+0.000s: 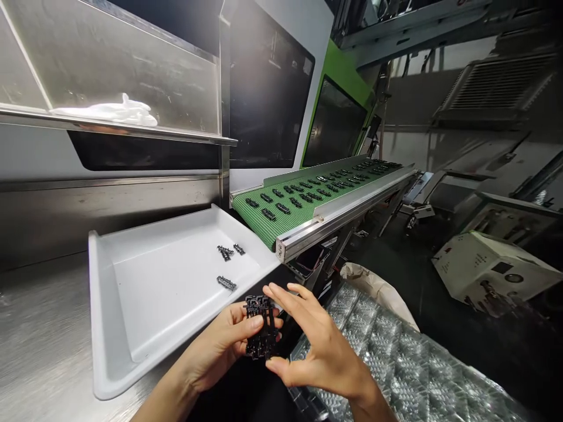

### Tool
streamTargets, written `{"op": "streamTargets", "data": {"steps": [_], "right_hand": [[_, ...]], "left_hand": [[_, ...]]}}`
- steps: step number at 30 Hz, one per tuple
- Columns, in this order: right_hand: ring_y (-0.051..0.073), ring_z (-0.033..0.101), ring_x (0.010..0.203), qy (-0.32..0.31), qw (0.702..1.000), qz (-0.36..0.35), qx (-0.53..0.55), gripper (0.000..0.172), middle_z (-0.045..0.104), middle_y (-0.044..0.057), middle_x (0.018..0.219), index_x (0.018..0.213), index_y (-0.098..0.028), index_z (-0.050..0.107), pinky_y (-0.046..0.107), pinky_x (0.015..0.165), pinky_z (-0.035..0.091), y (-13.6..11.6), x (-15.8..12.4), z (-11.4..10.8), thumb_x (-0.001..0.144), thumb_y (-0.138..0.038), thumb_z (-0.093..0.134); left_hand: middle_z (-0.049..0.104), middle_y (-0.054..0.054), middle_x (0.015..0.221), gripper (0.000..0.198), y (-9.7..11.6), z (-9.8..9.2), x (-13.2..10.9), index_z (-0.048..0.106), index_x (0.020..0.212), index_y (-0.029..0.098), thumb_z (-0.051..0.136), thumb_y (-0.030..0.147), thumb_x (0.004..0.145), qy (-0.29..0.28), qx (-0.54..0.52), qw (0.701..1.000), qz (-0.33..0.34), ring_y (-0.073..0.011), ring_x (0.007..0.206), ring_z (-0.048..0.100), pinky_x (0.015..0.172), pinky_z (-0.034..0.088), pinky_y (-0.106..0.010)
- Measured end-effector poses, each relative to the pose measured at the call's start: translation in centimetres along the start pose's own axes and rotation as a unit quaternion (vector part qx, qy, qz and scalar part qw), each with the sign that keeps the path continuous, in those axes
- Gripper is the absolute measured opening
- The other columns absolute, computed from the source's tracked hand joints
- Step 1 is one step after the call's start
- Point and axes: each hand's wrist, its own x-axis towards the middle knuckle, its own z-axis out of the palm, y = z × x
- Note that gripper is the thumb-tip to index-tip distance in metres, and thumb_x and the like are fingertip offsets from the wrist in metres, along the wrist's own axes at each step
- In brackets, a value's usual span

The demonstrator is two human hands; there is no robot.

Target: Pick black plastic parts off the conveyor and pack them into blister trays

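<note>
Several black plastic parts are bunched together in my left hand, its thumb across their front and its fingers behind. My right hand is at their right side, thumb and fingers spread apart, with fingertips close to the top and bottom of the bunch; whether they touch it I cannot tell. Beyond my left hand, a white tray holds several loose black parts, one of them near its right edge. A green conveyor belt carries rows of similar black parts and ends at the tray's far right corner.
Clear plastic blister trays lie at the lower right, beside a pale bag. White gloves rest on a metal shelf at the upper left. The conveyor's metal side rail runs away to the right.
</note>
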Motion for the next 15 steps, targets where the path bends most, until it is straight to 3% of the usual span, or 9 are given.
{"op": "streamTargets", "data": {"steps": [4, 10, 11, 13, 15], "right_hand": [[0.026, 0.054, 0.125, -0.011, 1.0, 0.001, 0.006, 0.092, 0.054, 0.009, 0.139, 0.15, -0.02, 0.028, 0.044, 0.116, 0.03, -0.1, 0.7, 0.8, 0.071, -0.026, 0.076], [0.028, 0.054, 0.125, -0.079, 0.995, 0.005, 0.06, 0.09, 0.059, 0.013, 0.134, 0.145, -0.017, 0.04, 0.045, 0.115, 0.032, 0.1, 3.2, 1.1, 0.069, -0.034, 0.084], [0.027, 0.056, 0.123, -0.104, 0.991, 0.0, 0.084, 0.085, 0.061, 0.011, 0.131, 0.141, -0.017, 0.046, 0.041, 0.112, 0.037, 0.6, 4.4, 0.9, 0.068, -0.036, 0.085], [0.021, 0.063, 0.113, -0.131, 0.987, 0.023, 0.088, 0.06, 0.069, 0.005, 0.12, 0.128, -0.021, 0.06, 0.03, 0.1, 0.048, 2.2, 8.0, 0.7, 0.074, -0.037, 0.08], [0.014, 0.067, 0.1, -0.096, 0.99, 0.098, 0.013, 0.025, 0.073, -0.001, 0.106, 0.112, -0.023, 0.069, 0.022, 0.09, 0.051, 4.4, 12.8, 1.1, 0.089, -0.033, 0.066]], "left_hand": [[0.075, -0.011, 0.098, 0.031, 0.3, -0.4, -0.3, 0.075, 0.1, 0.015, 0.079, 0.033, 0.075, -0.005, -0.004, 1.0, 0.001, -0.0196, 0.083, 0.069, 0.075, 0.05, -0.025], [0.075, -0.008, 0.092, 0.037, 0.6, -1.6, -0.8, 0.075, 0.093, 0.016, 0.087, 0.035, 0.064, 0.043, -0.042, 0.998, 0.024, -0.0187, 0.078, 0.068, 0.069, 0.052, -0.025], [0.074, -0.007, 0.089, 0.037, 0.7, -1.8, -1.0, 0.075, 0.091, 0.016, 0.088, 0.035, 0.062, 0.058, -0.056, 0.996, 0.031, -0.0178, 0.076, 0.068, 0.068, 0.052, -0.025], [0.074, -0.005, 0.085, 0.037, 0.9, -2.1, -1.3, 0.075, 0.09, 0.017, 0.09, 0.034, 0.06, 0.089, -0.083, 0.992, 0.041, -0.0164, 0.073, 0.067, 0.069, 0.053, -0.026], [0.075, -0.005, 0.085, 0.038, 1.0, -2.5, -1.8, 0.075, 0.09, 0.017, 0.09, 0.034, 0.059, 0.111, -0.103, 0.988, 0.042, -0.0164, 0.074, 0.068, 0.072, 0.053, -0.027]]}}
